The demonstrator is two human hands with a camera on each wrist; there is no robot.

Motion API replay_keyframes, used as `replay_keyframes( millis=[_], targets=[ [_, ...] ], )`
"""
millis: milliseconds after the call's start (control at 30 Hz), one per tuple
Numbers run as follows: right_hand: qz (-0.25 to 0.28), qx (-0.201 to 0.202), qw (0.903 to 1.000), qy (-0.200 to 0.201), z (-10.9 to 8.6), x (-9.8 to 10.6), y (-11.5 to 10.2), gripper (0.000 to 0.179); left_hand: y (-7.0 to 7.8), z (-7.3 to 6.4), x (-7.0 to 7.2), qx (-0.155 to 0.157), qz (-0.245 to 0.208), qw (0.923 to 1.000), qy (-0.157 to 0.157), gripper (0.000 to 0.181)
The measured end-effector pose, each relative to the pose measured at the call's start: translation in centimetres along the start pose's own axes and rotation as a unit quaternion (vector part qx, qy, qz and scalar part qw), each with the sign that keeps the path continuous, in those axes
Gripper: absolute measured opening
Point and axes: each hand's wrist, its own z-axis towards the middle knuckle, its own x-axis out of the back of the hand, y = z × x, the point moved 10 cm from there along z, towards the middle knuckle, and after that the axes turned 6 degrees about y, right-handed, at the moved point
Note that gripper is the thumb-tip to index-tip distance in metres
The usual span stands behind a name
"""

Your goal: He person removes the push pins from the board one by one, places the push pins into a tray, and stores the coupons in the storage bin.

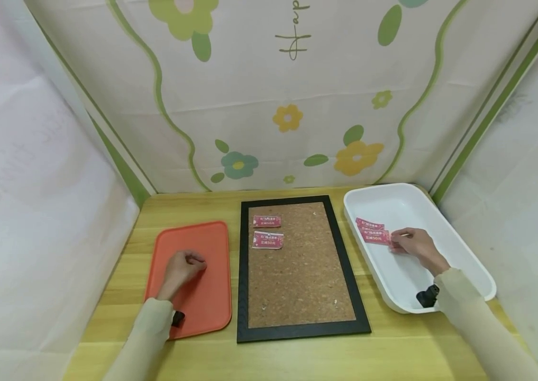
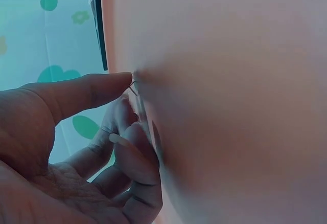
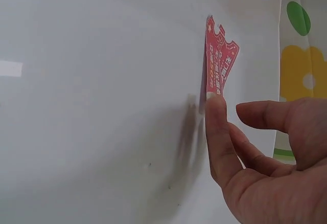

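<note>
My left hand [image 1: 184, 272] is over the orange-red tray [image 1: 219, 296], fingers curled and fingertips at its surface. In the left wrist view, a thin pin-like piece [image 2: 134, 87] shows between thumb and finger; its head is hidden. My right hand [image 1: 413, 246] reaches into the white basin [image 1: 445, 248]. One fingertip touches the near end of the top pink coupon [image 1: 375, 236], with the thumb standing apart from it in the right wrist view. Other pink coupons [image 3: 230, 52] fan out beneath that one. On the corkboard [image 1: 297, 280] lie two pink coupons [image 1: 267, 240] at upper left.
The black-framed corkboard lies between tray and basin on a wooden table [image 1: 297, 362]. Small pale specks, like clear pins [image 1: 336, 301], show near the board's corners. Flowered cloth [image 1: 249, 90] hangs close behind the table and at both sides.
</note>
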Motion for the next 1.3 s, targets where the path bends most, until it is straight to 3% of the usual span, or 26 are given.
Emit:
replay_keyframes(
  millis=[200,567,867,1100,1300],
  targets=[
    [-0.002,0.017,0.9998,0.007,-0.4,-0.1,-1.1,0.049,0.0,0.1,0.3,0.008,0.0,1.0,0.001,0.018],
    [-0.025,0.127,0.9904,0.048,-3.1,-0.7,-8.0,0.04,2.1,1.0,-0.2,-0.042,-0.032,0.9986,-0.005,0.022],
    [-0.035,0.171,0.9833,0.05,-4.0,-2.2,-11.2,0.035,3.6,1.1,-1.4,-0.067,-0.04,0.9969,-0.008,0.019],
    [0.014,0.171,0.9849,0.02,-4.1,-3.9,-12.6,0.033,4.5,0.8,-2.4,-0.084,-0.035,0.9957,-0.017,0.016],
    [0.004,0.169,0.9855,0.019,-4.0,-4.8,-13.2,0.034,5.8,0.5,-3.4,-0.087,-0.043,0.9951,-0.019,0.019]
  ],
)
